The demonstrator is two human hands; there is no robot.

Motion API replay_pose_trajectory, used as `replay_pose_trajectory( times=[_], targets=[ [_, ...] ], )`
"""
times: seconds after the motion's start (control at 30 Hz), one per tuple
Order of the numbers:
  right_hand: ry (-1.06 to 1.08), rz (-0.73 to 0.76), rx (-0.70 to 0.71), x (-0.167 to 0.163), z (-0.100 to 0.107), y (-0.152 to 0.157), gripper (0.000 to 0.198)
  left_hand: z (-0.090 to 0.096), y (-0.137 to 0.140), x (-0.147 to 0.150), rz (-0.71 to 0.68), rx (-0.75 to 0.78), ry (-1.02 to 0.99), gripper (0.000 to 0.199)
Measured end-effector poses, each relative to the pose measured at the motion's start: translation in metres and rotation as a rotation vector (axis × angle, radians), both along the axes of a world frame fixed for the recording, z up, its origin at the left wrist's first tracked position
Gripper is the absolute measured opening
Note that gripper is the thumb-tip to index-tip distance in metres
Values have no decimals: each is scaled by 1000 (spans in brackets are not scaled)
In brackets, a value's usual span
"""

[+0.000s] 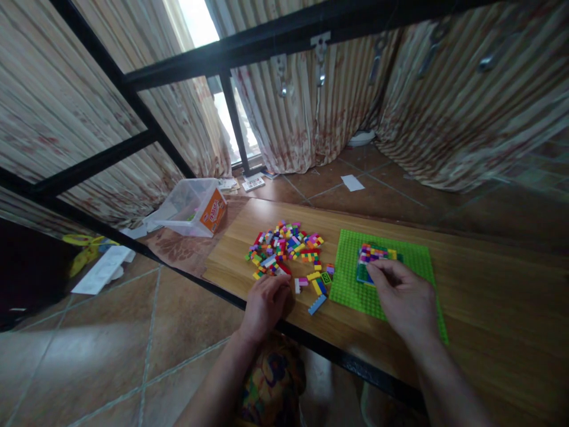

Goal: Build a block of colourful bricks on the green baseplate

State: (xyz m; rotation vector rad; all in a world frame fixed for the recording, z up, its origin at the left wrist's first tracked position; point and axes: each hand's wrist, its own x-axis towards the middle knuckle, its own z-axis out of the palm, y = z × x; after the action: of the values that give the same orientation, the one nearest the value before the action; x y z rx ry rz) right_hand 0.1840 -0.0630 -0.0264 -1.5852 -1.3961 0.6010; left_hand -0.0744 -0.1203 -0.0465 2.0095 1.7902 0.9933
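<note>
My left hand (265, 299) rests at the near edge of a pile of coloured toy building bricks (287, 242), its fingers curled and closed. A red brick (283, 270) shows right by its fingertips; whether it is held cannot be made out. On the right lies a green studded baseplate (351, 290) bearing a small multicoloured brick build (373, 254). Over that build's near side my right hand (403, 295) has thumb and forefinger pinched together. Anything between them is hidden or too small to name. Several loose bricks, among them a grey-blue one (317, 305), lie between my hands.
The wooden table (489, 284) has a dark front edge. Beyond its left end stands a clear plastic box (186, 204) with an orange label. A black metal frame (267, 35) crosses above, before striped curtains (284, 118). A white paper (352, 182) lies on the tiled floor.
</note>
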Motion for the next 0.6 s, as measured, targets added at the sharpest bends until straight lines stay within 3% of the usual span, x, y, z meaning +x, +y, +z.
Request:
replay_pose_trajectory(
  times=[0.23, 0.47, 0.6],
  targets=[
    [-11, 21, 24, 1, -2, -1, 29, 2, 0, 0, 32, 23, -8, 20],
    [-52, 32, 45, 3, -4, -1, 29, -2, -14, -33, 423, 83, 8, 31],
    [-51, 35, 40, 2, -5, -1, 27, -1, -12, -39, 386, -4, 56, 38]
  ],
)
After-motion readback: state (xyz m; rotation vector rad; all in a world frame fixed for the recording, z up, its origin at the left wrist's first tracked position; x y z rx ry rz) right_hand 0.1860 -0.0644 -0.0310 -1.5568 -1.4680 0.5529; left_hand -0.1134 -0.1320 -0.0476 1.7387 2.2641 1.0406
